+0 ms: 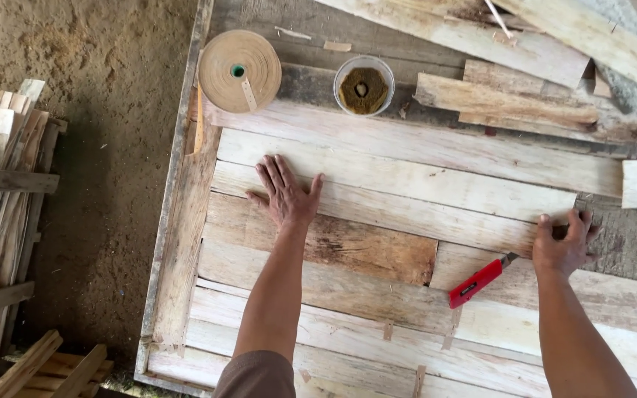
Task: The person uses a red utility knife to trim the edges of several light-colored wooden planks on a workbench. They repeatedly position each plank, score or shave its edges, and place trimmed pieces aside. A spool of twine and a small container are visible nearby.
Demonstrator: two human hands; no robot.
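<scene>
Both forearms reach up over the counter (pixel 186 243). Left hand (pixel 286 195) lies flat on a plank (pixel 407 180), fingers spread, holding nothing. Right hand (pixel 563 243) presses down, fingers curled; the red knife (pixel 478 282) beside it slants up-right, blade toward the wrist.

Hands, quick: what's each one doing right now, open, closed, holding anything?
Left hand: open, palm flat on the wood veneer strips, holding nothing.
Right hand: closed on the red utility knife, pressing on the strips' edge.

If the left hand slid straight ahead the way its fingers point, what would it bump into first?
Probably the roll of brown tape. The left hand lies flat on the pale veneer strips, fingers aimed up and slightly left, with only flat strips between.
</scene>
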